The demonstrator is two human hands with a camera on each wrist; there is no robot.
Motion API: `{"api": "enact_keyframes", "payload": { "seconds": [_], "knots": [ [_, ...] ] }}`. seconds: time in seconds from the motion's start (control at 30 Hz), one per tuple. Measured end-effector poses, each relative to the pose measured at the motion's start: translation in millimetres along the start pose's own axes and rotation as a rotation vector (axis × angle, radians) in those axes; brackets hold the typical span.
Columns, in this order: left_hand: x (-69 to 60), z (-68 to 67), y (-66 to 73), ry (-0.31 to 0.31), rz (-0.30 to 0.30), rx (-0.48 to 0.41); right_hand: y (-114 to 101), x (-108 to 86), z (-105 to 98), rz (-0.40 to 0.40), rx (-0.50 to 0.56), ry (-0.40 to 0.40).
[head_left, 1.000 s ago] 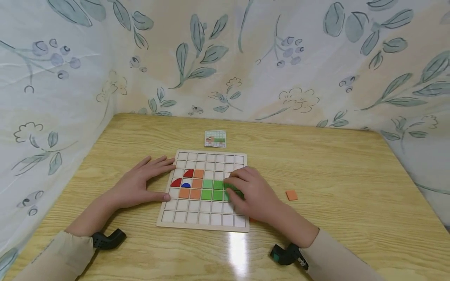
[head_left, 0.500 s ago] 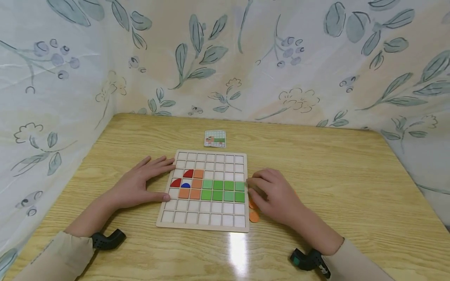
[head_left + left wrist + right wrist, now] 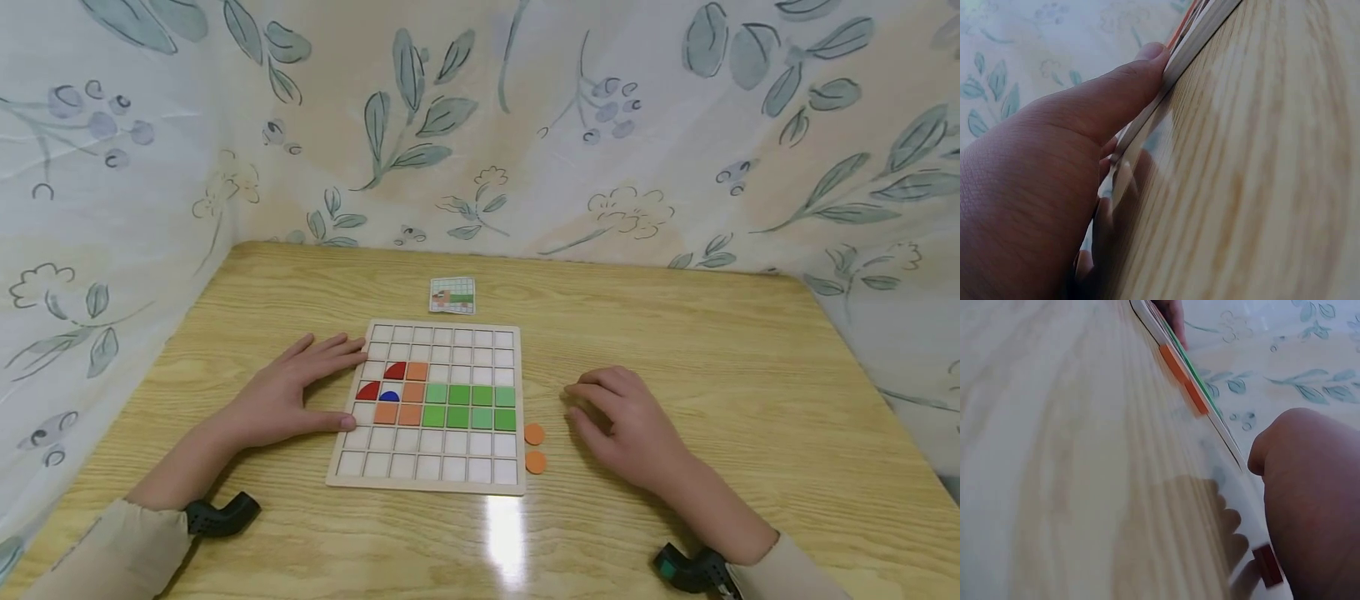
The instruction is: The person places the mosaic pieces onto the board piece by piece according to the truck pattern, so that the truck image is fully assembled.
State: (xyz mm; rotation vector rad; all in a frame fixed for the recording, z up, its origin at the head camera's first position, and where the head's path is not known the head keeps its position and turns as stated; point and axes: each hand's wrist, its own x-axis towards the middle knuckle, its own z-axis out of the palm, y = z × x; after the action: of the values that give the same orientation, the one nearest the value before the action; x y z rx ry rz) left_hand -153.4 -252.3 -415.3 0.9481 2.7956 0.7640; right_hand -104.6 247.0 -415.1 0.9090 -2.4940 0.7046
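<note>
A square wooden grid board (image 3: 424, 482) lies on the table, with red quarter-round, blue half-round, orange and green square tiles in its cells. My left hand (image 3: 277, 404) rests at the board's left edge, fingers spread and thumb touching the frame. In the left wrist view the thumb (image 3: 1116, 90) lies against that edge. To the right of the board my right hand (image 3: 630, 425) hovers with loosely bent fingers, holding nothing visible. Under it, in the right wrist view, a tile (image 3: 1267, 565) lies on the table; the hand hides it in the head view.
Two orange discs, a nearer one (image 3: 536, 462) and a farther one (image 3: 534, 434), lie beside the board's right edge. Behind the board lies a small pattern card (image 3: 452, 296). Floral cloth (image 3: 480, 125) hangs around the wooden table (image 3: 675, 325).
My right hand has moved right, off the board and past its edge, uncovering the green tiles and then both orange discs. The left hand stays at the board's edge.
</note>
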Motion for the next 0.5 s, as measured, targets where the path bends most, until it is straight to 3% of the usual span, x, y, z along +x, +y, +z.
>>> {"api": "enact_keyframes", "payload": {
  "seconds": [0.3, 0.5],
  "knots": [
    [-0.8, 4.5, -2.7, 0.012, 0.009, 0.003, 16.6, -23.1, -14.8, -0.007, -0.022, 0.032],
    [-2.2, 6.5, -1.2, 0.016, 0.006, 0.001, 24.1, -37.0, -22.1, -0.006, -0.022, -0.009]
  ]
}}
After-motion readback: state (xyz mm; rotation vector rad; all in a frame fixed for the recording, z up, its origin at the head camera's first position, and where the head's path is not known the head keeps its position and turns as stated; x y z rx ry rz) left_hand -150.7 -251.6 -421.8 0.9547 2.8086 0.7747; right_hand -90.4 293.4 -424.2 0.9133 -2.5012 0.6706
